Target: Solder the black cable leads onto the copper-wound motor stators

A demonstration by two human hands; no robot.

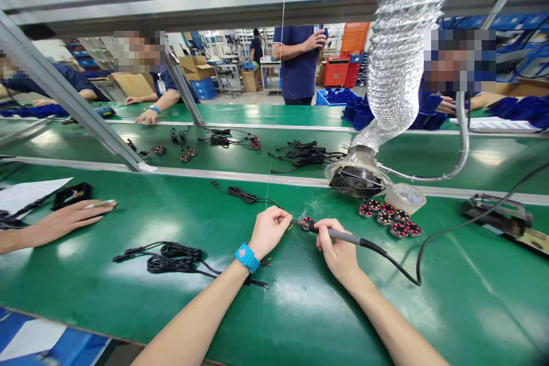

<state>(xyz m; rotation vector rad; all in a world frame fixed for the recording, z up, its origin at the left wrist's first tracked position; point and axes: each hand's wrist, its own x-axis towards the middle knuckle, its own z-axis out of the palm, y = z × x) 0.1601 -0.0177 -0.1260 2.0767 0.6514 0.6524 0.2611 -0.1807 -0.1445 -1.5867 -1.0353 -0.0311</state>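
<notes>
My right hand (pixel 337 249) is closed round the black handle of a soldering iron (pixel 343 235), its tip resting at a small red-and-black motor (pixel 307 222) on the green mat. My left hand (pixel 269 227), with a blue wrist strap (pixel 247 257), pinches a thin wire right beside that motor; a thin strand of solder wire (pixel 274 143) hangs down from above to the same spot. The iron's black cord (pixel 422 249) trails off to the right. A faint wisp of smoke rises above the joint.
Several more small motors (pixel 389 217) lie under a fume fan (pixel 355 178) fed by a silver duct (pixel 397 63). Coiled black cables (pixel 171 257) lie at left; another person's hand (pixel 68 218) holds a pen. An iron stand (pixel 500 216) sits right. Co-workers sit beyond the conveyor.
</notes>
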